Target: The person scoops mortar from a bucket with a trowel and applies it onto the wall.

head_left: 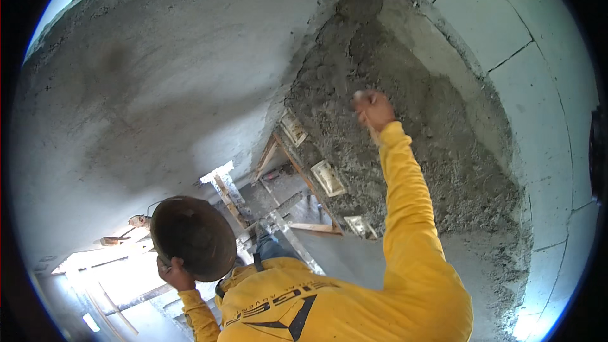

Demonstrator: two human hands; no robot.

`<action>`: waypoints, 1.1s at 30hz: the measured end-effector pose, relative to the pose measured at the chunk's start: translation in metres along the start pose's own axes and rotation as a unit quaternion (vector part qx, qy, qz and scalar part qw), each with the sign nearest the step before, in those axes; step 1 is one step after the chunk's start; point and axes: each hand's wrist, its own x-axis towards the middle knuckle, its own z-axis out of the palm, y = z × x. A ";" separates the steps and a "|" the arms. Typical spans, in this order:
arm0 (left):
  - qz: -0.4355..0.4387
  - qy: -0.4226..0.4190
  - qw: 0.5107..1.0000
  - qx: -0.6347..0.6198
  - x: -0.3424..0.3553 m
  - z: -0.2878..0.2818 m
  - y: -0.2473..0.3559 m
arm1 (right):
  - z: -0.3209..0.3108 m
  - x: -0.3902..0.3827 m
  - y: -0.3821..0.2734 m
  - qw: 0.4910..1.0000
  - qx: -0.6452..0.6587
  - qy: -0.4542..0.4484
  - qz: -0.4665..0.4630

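Observation:
My left hand (176,273) grips the rim of a dark round mortar bowl (193,237) at the lower left. The bowl is tipped so that its dark, stained inside shows; I cannot tell how much is in it. My right arm, in a yellow sleeve, reaches up to the wall. There my right hand (375,111) is closed in front of a patch of rough grey mortar (437,133). What it holds is hidden and slightly blurred; a thin pale edge shows below the wrist. Left of the patch lies a smoother grey plastered wall (145,82).
Three pale rectangular boxes, set in the wall, line the patch's lower left edge, one an electrical box (329,178). Beside them is a wooden frame (304,177). Pale blocks (481,19) border the right side. Below are planks (228,199) and a bright opening (114,272).

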 end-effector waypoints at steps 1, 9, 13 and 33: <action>0.004 -0.006 1.000 0.028 0.001 0.001 0.004 | 0.000 -0.006 0.013 0.985 -0.086 0.143 -0.039; 0.442 -0.030 0.793 0.419 0.020 0.007 -0.014 | 0.059 -0.096 -0.012 0.994 -0.081 0.062 -0.028; 0.055 -0.057 0.996 0.043 0.024 0.032 0.000 | 0.132 -0.131 -0.051 0.976 -0.159 -0.127 -0.078; 0.293 -0.219 0.925 0.107 -0.002 0.085 0.097 | 0.259 -0.171 -0.069 0.871 -0.417 -0.129 -0.224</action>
